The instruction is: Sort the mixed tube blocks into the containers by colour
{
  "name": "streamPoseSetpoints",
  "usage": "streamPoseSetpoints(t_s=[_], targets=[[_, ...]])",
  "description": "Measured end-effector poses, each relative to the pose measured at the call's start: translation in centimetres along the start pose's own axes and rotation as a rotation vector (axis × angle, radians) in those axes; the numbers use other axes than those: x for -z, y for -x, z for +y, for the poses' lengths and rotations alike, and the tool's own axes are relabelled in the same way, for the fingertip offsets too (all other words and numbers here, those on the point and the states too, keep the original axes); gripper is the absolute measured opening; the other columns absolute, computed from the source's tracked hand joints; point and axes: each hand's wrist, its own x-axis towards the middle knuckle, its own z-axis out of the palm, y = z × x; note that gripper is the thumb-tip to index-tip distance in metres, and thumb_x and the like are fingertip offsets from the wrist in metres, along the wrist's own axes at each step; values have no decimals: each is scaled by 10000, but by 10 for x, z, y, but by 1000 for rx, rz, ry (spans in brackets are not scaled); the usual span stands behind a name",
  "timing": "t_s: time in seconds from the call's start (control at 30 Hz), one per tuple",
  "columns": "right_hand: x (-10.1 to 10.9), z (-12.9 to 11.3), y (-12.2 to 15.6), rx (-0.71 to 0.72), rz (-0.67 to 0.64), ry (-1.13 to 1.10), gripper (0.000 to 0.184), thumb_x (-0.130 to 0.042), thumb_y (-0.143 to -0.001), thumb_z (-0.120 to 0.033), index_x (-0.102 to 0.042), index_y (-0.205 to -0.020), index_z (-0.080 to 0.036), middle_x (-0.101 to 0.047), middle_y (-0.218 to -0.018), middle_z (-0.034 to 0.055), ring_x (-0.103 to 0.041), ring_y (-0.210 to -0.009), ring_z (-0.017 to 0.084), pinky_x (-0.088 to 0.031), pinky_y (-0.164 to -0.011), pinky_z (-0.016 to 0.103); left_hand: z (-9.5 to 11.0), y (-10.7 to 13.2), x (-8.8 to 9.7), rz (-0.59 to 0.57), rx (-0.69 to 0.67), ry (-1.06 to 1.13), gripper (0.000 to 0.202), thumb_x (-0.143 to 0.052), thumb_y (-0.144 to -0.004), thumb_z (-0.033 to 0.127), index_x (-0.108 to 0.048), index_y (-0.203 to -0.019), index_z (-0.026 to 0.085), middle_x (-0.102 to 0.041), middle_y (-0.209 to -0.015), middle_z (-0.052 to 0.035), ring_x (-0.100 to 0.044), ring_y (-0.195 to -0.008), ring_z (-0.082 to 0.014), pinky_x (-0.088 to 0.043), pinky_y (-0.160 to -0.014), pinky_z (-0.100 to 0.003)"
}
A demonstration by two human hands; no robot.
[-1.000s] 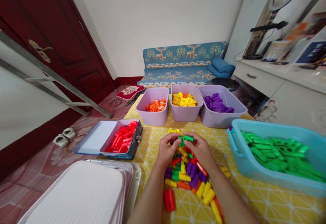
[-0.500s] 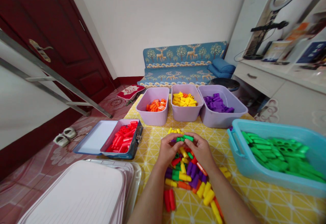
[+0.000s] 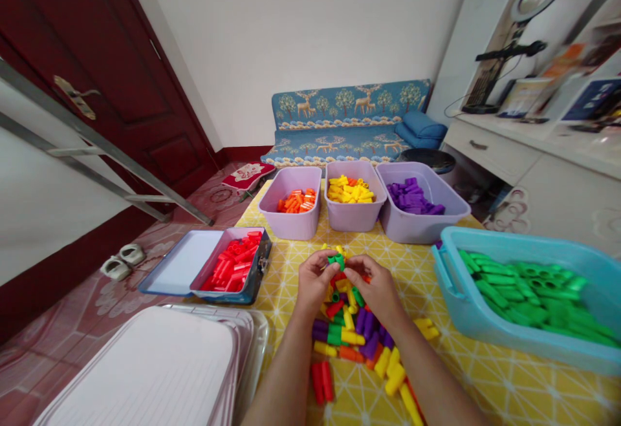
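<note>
A heap of small coloured plastic tubes (image 3: 359,339) lies on the yellow patterned tablecloth (image 3: 291,264) in front of me. Both hands meet above the far end of the heap. My left hand (image 3: 314,282) and my right hand (image 3: 372,287) pinch a few green tubes (image 3: 336,259) between their fingertips, just above the pile. Red, yellow, purple, orange and green tubes lie mixed under and behind the hands.
Three lilac bins hold orange tubes (image 3: 297,201), yellow tubes (image 3: 350,190) and purple tubes (image 3: 414,196). A blue tin (image 3: 213,264) holds red tubes at left. A turquoise basket (image 3: 524,290) of green tubes stands at right. A lidded clear box (image 3: 150,364) sits near left.
Both hands have drawn slightly nearer and closer together. The green tubes, earlier held out in a longer row, are now bunched tighter between the fingertips.
</note>
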Motion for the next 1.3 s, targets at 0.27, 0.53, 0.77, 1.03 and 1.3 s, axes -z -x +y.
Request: streamPoseSetpoints(t_s=[0.27,0.53,0.77,1.03,1.3], targets=[[-1,6,0,-5,-13,-38,390,-626,-802,-319,-583,-1180,-231,-701,-1040,66,-673,-921,209,-533,-842,362,3,1,-5,-65,35,-23,270,-752,-670,292,-715,-910,174,-740,-900,-65,-680,-805,-182,-538,-784,-306],[3,9,-3,97,25,86,236,-603,-806,-257,-699,-1020,-225,-691,-1003,70,-652,-929,209,-532,-832,359,1,6,-5,-159,16,-161,426,-590,-830,331,-601,-1238,209,-685,-1072,-60,-631,-936,-181,-545,-795,-292],[-1,2,-1,-46,48,-47,210,-615,-782,-323,-703,-928,-200,-698,-938,67,-669,-690,178,-566,-609,306,9,7,-8,-134,38,-139,512,-637,-797,292,-549,-1284,162,-531,-588,70,-477,-551,-63,-492,-603,-186],[-2,-2,-1,-87,47,-14,262,-577,-812,-390,-689,-938,-190,-716,-922,69,-673,-821,213,-547,-754,342,1,8,-10,3,89,-77,305,-797,-612,259,-673,-860,132,-728,-746,-43,-672,-672,-158,-540,-678,-266],[0,-9,0,-222,-33,-131,347,-648,-763,-413,-647,-1004,-164,-663,-737,12,-523,-460,93,-448,-471,233,7,6,0,-161,-274,-541,137,-704,-760,298,-735,-769,165,-719,-723,-45,-637,-654,-136,-492,-634,-233]])
